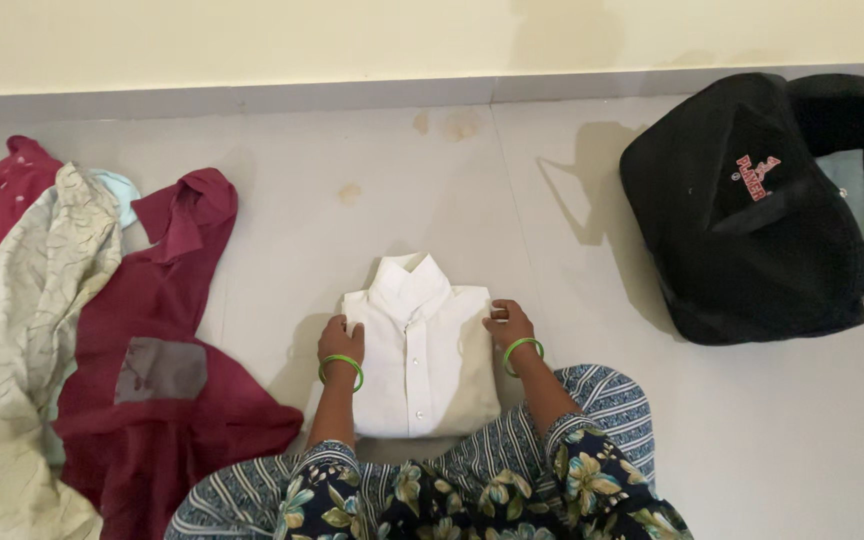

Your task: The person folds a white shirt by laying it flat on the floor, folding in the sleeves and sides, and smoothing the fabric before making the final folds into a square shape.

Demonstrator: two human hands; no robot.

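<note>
White shirt (420, 352) folded square on floor (352, 170); left hand (338, 340) and right hand (508, 322) flat, open on its edges; maroon garment (167, 340), cream cloth (22, 340) unfolded at left.

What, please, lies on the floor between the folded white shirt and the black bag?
In the head view, only bare grey floor separates folded white shirt from black bag.

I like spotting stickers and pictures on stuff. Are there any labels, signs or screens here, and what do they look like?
Logo: on the front of the black bag at the right, a small red and white emblem with lettering.
Grey patch: a plain rectangle on the maroon garment at the left, too unclear to tell if it is a label.
No signs, screens or packages show.
</note>
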